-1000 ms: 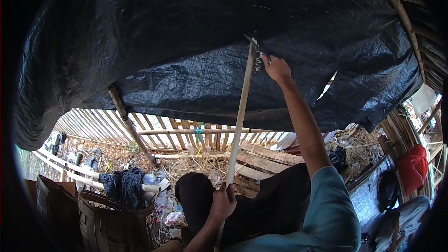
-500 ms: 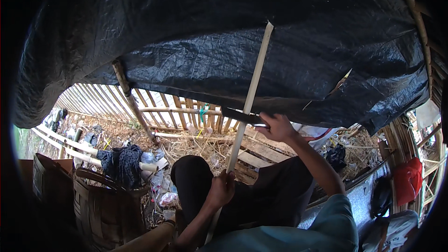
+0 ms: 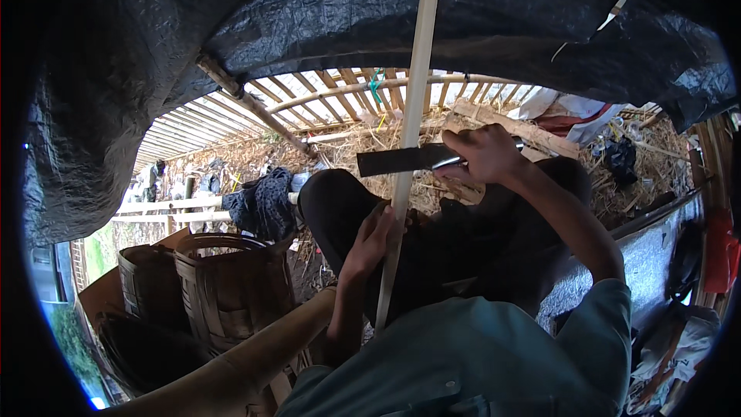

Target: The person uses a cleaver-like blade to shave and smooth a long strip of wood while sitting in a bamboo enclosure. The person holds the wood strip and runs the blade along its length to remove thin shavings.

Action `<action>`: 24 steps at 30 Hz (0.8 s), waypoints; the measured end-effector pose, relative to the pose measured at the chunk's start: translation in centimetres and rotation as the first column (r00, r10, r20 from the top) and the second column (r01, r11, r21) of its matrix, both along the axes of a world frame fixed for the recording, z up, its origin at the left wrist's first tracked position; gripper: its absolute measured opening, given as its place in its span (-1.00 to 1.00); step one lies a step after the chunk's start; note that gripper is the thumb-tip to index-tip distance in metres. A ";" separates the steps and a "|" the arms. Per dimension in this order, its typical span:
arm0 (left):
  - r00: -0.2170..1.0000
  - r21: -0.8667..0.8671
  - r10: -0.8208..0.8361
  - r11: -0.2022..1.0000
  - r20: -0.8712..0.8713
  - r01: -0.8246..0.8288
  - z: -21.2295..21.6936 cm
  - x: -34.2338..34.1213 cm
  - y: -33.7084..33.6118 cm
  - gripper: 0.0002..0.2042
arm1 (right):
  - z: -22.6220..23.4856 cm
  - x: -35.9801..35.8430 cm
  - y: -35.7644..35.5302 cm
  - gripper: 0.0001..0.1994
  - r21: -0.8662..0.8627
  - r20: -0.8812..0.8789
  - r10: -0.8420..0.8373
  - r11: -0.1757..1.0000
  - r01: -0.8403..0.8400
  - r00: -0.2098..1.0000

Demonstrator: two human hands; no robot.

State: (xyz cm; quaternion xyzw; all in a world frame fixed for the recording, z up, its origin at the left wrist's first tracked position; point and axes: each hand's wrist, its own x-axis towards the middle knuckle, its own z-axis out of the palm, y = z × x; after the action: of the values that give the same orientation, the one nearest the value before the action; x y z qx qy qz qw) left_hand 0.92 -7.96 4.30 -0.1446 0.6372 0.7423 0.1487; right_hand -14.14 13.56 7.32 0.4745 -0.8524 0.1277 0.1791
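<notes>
A long pale bamboo strip [image 3: 417, 77] rises between my knees, running from near my lap past the top edge of the view. Closed around its lower part is my left hand [image 3: 372, 245]. My right hand [image 3: 488, 156] grips a knife [image 3: 390, 161] with a broad, dark, square-ended blade. That blade lies crosswise at the strip, a little above my left hand, its end reaching past the strip to the left. My fingers hide most of the knife's handle.
A thick bamboo pole [image 3: 239, 363] slants beside my left arm, with woven baskets [image 3: 224, 278] beyond it. Dark netted cloth [image 3: 266, 205] hangs over bamboo rails. Black plastic sheeting [image 3: 324, 15] hangs ahead, above a slatted fence [image 3: 309, 100]. Straw and litter cover the ground.
The view has tilted, showing more baskets and ground. My right hand has brought the knife closer to my left hand along the strip. Both hands keep their holds.
</notes>
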 end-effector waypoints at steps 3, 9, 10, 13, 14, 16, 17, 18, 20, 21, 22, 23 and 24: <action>0.989 -0.220 -0.107 0.972 -0.100 0.083 -1.8 3.7 -0.3 -0.74 | -0.2 0.5 0.0 -0.45 -0.051 0.014 -0.021 0.998 0.022 1.000; 0.994 -0.213 -0.104 0.972 -0.016 0.099 -1.7 5.9 -0.3 -0.86 | 0.5 0.8 0.2 -0.43 -0.079 -0.045 -0.039 0.996 0.035 0.998; 0.988 -0.392 -0.091 0.919 -0.127 0.035 -1.7 5.7 -0.2 -0.88 | 0.6 0.8 -0.1 -0.44 -0.114 0.010 -0.045 0.992 0.045 0.999; 0.985 -0.574 -0.003 0.813 -0.172 -0.098 0.2 4.2 1.0 -0.90 | -0.1 0.8 -0.5 -0.45 -0.183 0.076 -0.062 0.980 0.075 0.995; 0.984 -0.583 -0.006 0.806 -0.180 -0.102 0.8 3.7 1.5 -0.90 | -0.5 1.0 -0.7 -0.45 -0.215 0.100 -0.060 0.973 0.080 0.993; 0.957 -0.668 -0.020 0.720 -0.290 -0.187 1.8 2.8 2.6 -0.92 | -0.2 1.7 -0.5 -0.45 -0.177 0.058 0.013 0.984 -0.003 0.998; 0.954 -0.673 -0.031 0.716 -0.300 -0.188 1.7 2.4 2.9 -0.92 | 0.0 2.2 -0.3 -0.45 -0.127 0.026 0.090 0.988 -0.086 0.996; 0.899 -0.713 -0.074 0.639 -0.432 -0.290 1.4 1.9 3.1 -0.92 | 0.0 2.5 -0.4 -0.40 -0.007 -0.005 0.132 0.991 -0.132 0.991; 0.790 -0.780 -0.227 0.452 -0.570 -0.434 0.3 1.1 3.3 -0.87 | -1.0 3.3 -0.2 -0.40 0.016 0.002 0.136 0.991 -0.136 0.991; 0.783 -0.780 -0.239 0.450 -0.574 -0.435 0.3 1.0 3.5 -0.87 | -1.4 3.4 -0.3 -0.39 0.038 0.021 0.164 0.986 -0.165 0.986; 0.788 -0.758 -0.195 0.478 -0.584 -0.444 0.3 1.0 3.8 -0.90 | -1.5 3.3 -0.2 -0.40 0.014 -0.012 0.156 0.988 -0.156 0.988; 0.795 -0.736 -0.146 0.506 -0.588 -0.451 0.5 1.1 4.0 -0.93 | -1.5 3.0 0.2 -0.40 0.009 -0.014 0.150 0.989 -0.150 0.989; 0.794 -0.737 -0.153 0.505 -0.589 -0.449 0.6 1.2 4.1 -0.93 | -1.4 2.7 0.6 -0.40 0.004 -0.020 0.131 0.991 -0.131 0.991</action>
State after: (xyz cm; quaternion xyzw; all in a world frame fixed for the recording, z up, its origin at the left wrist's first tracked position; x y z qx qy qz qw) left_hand 2.08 -3.89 4.88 -0.0195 0.9124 0.3482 -0.2141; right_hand -11.44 14.18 5.92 0.5310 -0.8176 0.1333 0.1785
